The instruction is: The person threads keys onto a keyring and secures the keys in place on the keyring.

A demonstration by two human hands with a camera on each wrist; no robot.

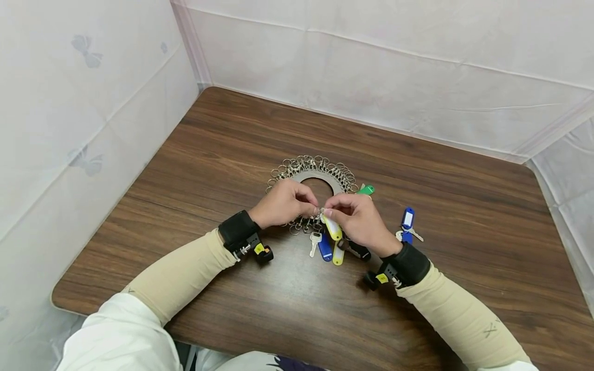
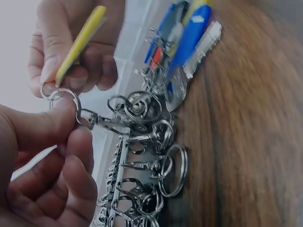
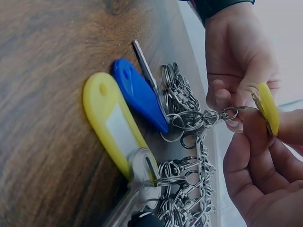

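Observation:
A round metal key organiser, ringed with several swivel clasps, lies mid-table. My left hand pinches one clasp at the plate's near edge, thumb and forefinger by its split ring. My right hand pinches a yellow key tag whose small ring meets that clasp's ring. In the right wrist view the held yellow tag sits between my fingers, with the left hand above. Another yellow tag and a blue tag hang from clasps and lie flat on the wood.
A silver key, a blue tag, a yellow tag and a black tag lie under my hands. A green tag lies by the plate's right edge. A separate blue tag with keys lies to the right. White sheeting walls the wooden table.

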